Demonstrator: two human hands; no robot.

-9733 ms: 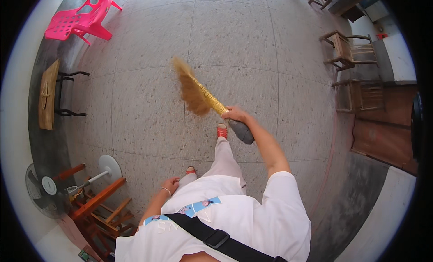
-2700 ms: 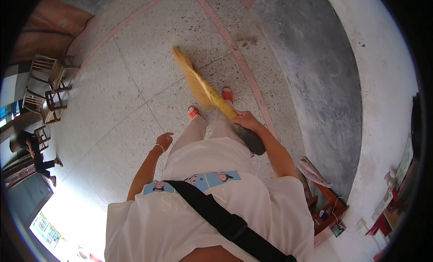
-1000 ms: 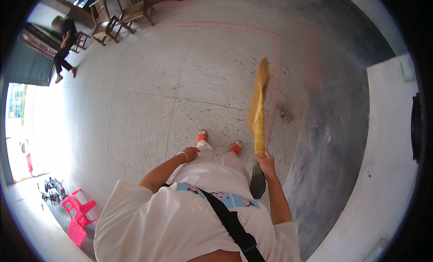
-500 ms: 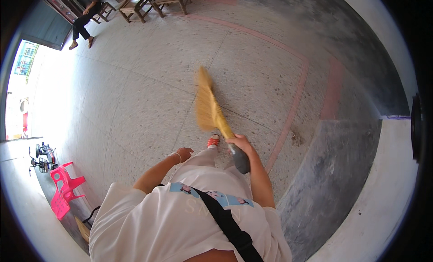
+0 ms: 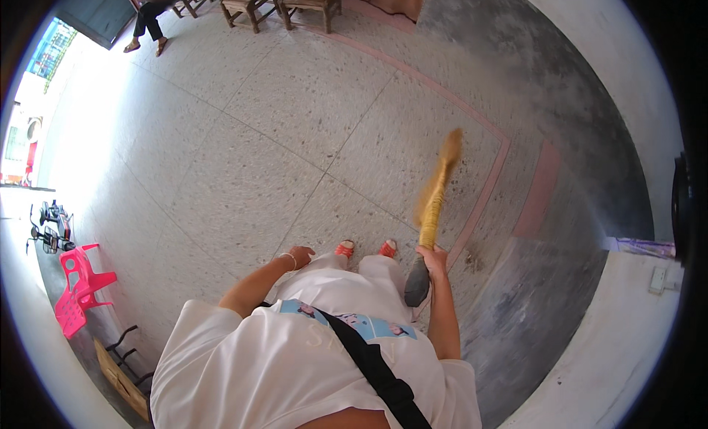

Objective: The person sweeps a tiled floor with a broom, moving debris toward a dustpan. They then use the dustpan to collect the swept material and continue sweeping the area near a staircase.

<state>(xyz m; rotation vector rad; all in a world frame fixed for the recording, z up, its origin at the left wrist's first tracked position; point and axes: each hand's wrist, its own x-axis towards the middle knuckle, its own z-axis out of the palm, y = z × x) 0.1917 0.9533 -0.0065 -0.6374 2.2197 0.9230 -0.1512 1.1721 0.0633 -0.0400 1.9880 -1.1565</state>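
Step in hand: sweeping the floor (image 5: 243,171), mid-stroke by the look of it. The bristle end is blurred, so the broom (image 5: 435,196) reads as moving.

Right hand (image 5: 435,258): clamped round the broom's handle, fingers wrapped, near the point where the yellow bound section meets the dark grey butt end (image 5: 417,285). The butt sticks out below and behind the hand, close to the person's right hip. The yellow shaft runs up and away from the hand, ahead of it and slightly to its right, and ends in the straw head (image 5: 450,145) well out in front.

Left hand (image 5: 299,255): holds nothing, fingers loosely curled, hanging beside the left thigh, well to the left of the right hand and not touching the broom.

Debris: a small dark patch of dirt (image 5: 472,263) lies on the floor just right of the right hand, near the pink border strip (image 5: 479,200). The broom head is far ahead of that patch, over the speckled tile just inside the strip.

My read of the next move: the head needs to come down flat on the floor and drag toward the dirt. One-handed grip looks enough for that.

Feet in red sandals (image 5: 365,248) are just left of the right hand, clear of the stroke line.
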